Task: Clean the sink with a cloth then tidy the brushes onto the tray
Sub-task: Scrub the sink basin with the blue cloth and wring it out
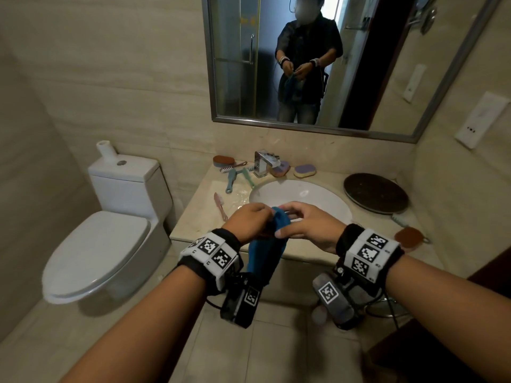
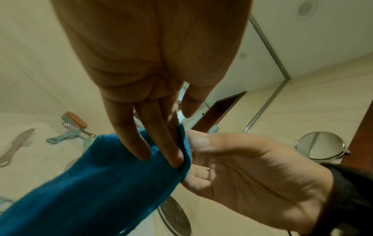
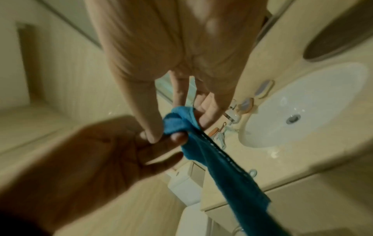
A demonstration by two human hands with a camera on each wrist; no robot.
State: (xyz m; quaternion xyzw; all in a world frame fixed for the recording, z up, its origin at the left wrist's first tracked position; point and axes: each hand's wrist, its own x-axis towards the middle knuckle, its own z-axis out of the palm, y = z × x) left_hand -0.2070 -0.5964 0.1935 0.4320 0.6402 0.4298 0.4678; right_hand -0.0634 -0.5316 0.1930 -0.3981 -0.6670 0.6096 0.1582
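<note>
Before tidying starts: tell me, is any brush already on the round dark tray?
No: the round dark tray is bare, and the brushes lie left of the faucet.

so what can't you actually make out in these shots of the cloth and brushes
- Blue cloth: head view, its upper end is covered by the left hand and right hand; its lower end is hidden behind the wrist cameras.
- Brush by the tray: head view, only pale bristles show, blurred.
- Sink: right wrist view, motion blur hides whether it is wet or dirty.
</note>
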